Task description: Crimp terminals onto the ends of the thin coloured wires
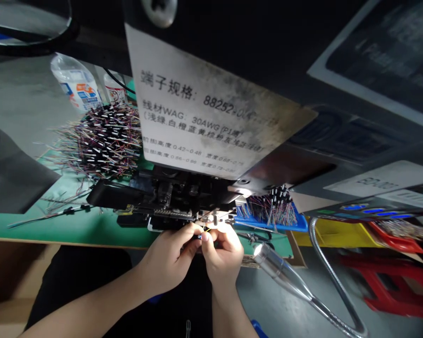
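Observation:
Both hands meet just below the black crimping machine's head [178, 195]. My left hand [169, 258] is closed in a pinch on a thin wire [205, 231] with a yellow strand showing. My right hand [223, 253] is closed on the same wire from the other side, its fingertips touching the left ones. The wire's end is hidden between the fingers, right at the machine's lit working slot.
A big heap of cut wires [102, 141] lies on the green bench [74, 227] at left. A blue tray [271, 220] holds more wires at right. A gooseneck lamp [278, 267] juts in beside my right hand. A printed label sheet [204, 117] hangs above. Yellow and red bins [373, 234] sit far right.

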The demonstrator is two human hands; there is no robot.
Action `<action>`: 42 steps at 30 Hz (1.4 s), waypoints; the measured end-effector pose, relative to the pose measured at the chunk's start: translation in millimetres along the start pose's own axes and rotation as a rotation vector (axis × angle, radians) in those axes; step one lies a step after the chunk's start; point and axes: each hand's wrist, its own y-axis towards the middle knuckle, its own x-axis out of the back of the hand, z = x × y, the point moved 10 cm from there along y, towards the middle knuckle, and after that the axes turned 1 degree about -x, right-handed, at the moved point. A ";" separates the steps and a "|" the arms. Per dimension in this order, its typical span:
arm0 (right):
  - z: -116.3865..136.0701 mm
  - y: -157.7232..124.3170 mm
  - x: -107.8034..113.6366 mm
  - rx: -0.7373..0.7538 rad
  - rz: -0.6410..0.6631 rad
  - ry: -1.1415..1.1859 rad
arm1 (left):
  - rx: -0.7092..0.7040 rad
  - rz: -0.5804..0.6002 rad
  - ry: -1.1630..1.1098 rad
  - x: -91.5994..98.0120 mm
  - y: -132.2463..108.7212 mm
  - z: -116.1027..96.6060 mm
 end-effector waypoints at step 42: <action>-2.1 -0.4 -0.3 -0.007 0.032 0.005 | 0.083 0.080 -0.118 -7.1 0.4 3.1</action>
